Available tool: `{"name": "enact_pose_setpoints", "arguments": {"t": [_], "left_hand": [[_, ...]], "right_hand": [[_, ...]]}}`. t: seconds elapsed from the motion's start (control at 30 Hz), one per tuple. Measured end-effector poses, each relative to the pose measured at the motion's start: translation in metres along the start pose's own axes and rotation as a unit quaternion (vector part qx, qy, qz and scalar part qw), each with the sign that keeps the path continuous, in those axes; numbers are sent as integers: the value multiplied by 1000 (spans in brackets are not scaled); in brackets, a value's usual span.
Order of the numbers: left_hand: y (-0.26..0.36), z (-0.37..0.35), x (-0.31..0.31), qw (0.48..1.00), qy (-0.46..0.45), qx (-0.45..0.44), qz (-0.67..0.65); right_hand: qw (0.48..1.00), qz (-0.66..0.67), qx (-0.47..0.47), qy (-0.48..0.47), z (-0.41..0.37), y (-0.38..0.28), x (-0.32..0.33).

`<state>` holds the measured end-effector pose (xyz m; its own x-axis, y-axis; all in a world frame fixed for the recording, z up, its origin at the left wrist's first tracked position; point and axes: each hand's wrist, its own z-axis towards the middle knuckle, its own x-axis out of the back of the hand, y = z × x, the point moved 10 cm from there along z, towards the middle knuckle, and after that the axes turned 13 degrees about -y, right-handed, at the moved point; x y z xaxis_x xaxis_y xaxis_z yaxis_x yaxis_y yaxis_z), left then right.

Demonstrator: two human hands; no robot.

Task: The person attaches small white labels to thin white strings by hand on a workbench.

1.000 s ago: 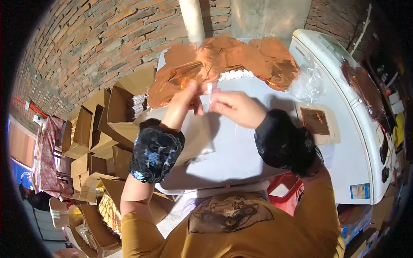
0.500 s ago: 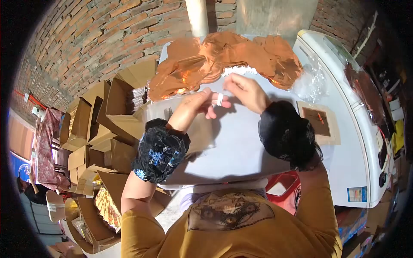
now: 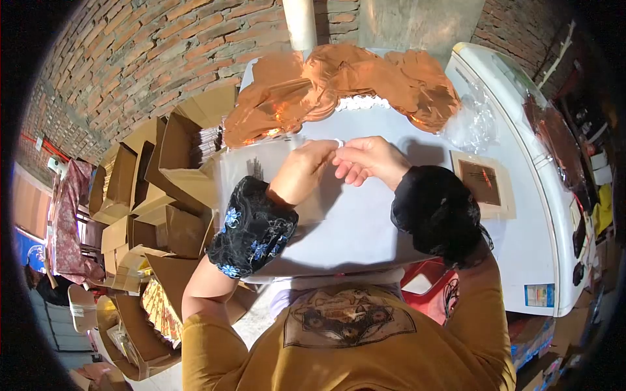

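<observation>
In the head view, the right hand [image 3: 368, 159] is coming back from the copper foil pile [image 3: 339, 85] to meet the left hand [image 3: 306, 169]. Both grips are pinching a small white piece [image 3: 337, 143] above the clear sleeve [image 3: 261, 173] on the bench [image 3: 365, 228]. Cardboard boxes [image 3: 176, 163] are crowding the bench's left edge, while bare surface is lying open nearer the person.

Rear: brick wall [image 3: 150, 58] | Centre: sunlit white worktop [image 3: 365, 228] | Left: open cardboard boxes [image 3: 176, 156] | Right: white chest freezer [image 3: 554, 215]

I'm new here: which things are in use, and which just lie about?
In use: left hand, right hand, small white piece pinched between them, clear sleeve.
Lying about: copper foil sheets, cardboard boxes, framed card, white freezer.
</observation>
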<state>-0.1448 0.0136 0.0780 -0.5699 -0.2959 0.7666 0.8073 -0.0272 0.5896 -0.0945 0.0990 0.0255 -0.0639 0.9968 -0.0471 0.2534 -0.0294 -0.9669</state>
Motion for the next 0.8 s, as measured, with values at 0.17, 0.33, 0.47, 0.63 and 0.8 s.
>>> {"name": "enact_pose_setpoints", "arguments": {"t": [0.17, 0.33, 0.47, 0.63, 0.8], "left_hand": [[-3, 3, -6, 996, -59, 46, -53], [-29, 1, -25, 955, -105, 103, -258], [-26, -4, -37, 886, -157, 107, -423], [-18, -14, -43, 834, -183, 124, -506], [-14, -24, -49, 804, -184, 138, -549]], "right_hand": [[996, -85, -7, 19, -7, -8, 10], [992, -100, 79, 16, -8, -14, 10], [990, -61, 126, -15, -14, -22, -3], [983, -79, 149, -78, -19, -26, -15], [974, -141, 133, -120, -18, -19, -17]]}}
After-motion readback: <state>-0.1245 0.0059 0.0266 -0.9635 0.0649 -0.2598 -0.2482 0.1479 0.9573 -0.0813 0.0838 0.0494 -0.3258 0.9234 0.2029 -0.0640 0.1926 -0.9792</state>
